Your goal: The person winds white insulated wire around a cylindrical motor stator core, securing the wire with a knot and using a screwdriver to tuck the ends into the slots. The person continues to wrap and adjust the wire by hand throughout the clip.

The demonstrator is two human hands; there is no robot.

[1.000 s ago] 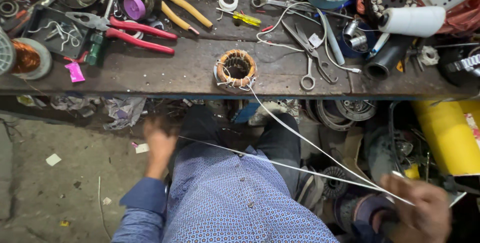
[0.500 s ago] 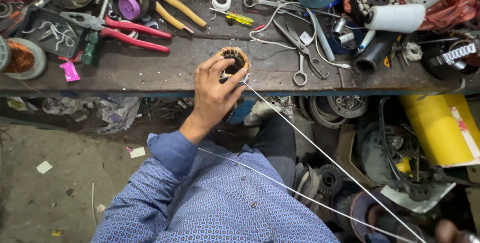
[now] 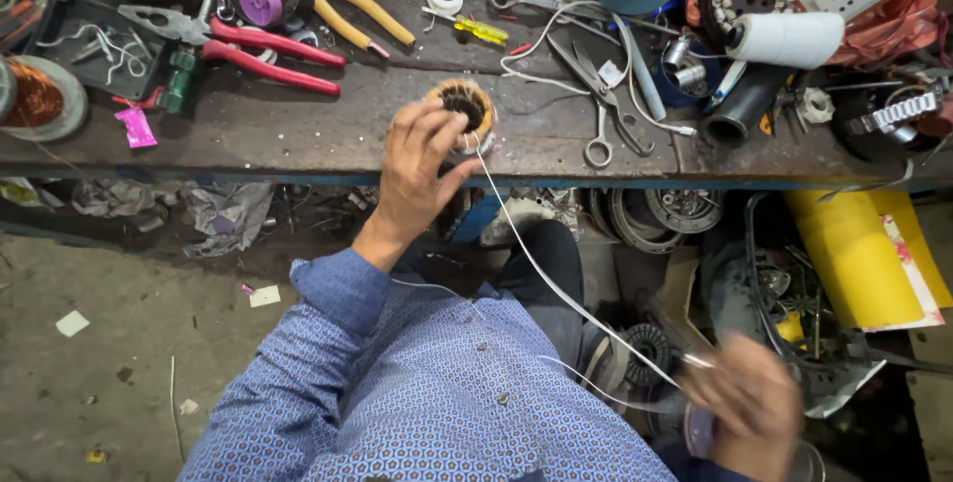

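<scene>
Left hand: the left hand (image 3: 422, 159) reaches up over the front edge of the workbench (image 3: 298, 139), fingers curled around the near side of the motor stator (image 3: 465, 110) and gripping it.
Right hand: the right hand (image 3: 749, 403) is low at the right, blurred, pinched on the far end of the white cord (image 3: 556, 288).
Stator: a small ring with copper windings, standing on the bench just back from the front edge, between the red-handled pliers (image 3: 258, 50) and the scissors (image 3: 601, 110).
Cord: runs taut in a straight slant from the stator down past the bench edge, across the knee, to the right hand; a second thinner strand lies over the blue patterned shirt (image 3: 437, 383).
Bench edge: bare wood to the left of the stator along the front; clutter sits farther back.
Right of stator: scissors and a loose white wire (image 3: 556, 35) lie near, well inside the edge.
Open room: below the bench, concrete floor (image 3: 109, 343) at the left; at the right a yellow sheet (image 3: 859, 254) and motor parts crowd the right hand.
</scene>
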